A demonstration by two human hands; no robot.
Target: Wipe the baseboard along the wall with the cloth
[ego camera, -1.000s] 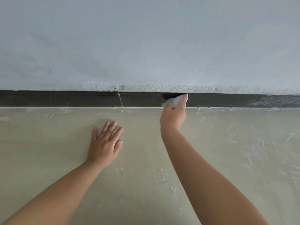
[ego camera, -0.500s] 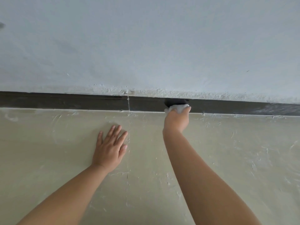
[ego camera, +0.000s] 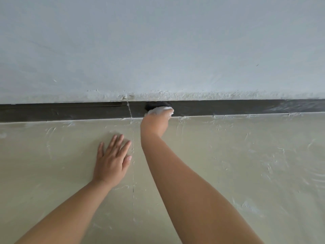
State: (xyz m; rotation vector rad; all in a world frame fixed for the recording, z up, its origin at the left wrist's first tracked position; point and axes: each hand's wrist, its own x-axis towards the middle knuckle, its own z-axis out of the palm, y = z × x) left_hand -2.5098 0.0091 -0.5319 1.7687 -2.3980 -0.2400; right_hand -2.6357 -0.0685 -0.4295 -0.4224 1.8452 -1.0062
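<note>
From the head camera I see my right hand [ego camera: 154, 123] reaching forward to the dark baseboard [ego camera: 228, 107] that runs along the foot of the pale wall [ego camera: 158, 50]. Its fingers [ego camera: 169, 112] are curled round a small white cloth [ego camera: 159, 110], gripping it in a wad and pressing it against the face of the baseboard. The cloth sits at the fingertips, touching the dark strip, and just beyond it there is a darker patch on the board. To the left of those fingers a thin white seam [ego camera: 129, 110] crosses the baseboard from top to bottom, close by but apart from the cloth.

My left hand [ego camera: 111, 162] lies flat on the beige floor [ego camera: 246, 164], palm down, with its fingers [ego camera: 119, 143] straight and slightly spread, holding nothing. They point toward the baseboard but stop well short of it. A thin crack in the floor runs just to the right of those fingertips, between the two hands.

The floor is streaked with white smears, thickest to the right of my right forearm, and the rough plaster edge above the baseboard looks crumbly
</note>
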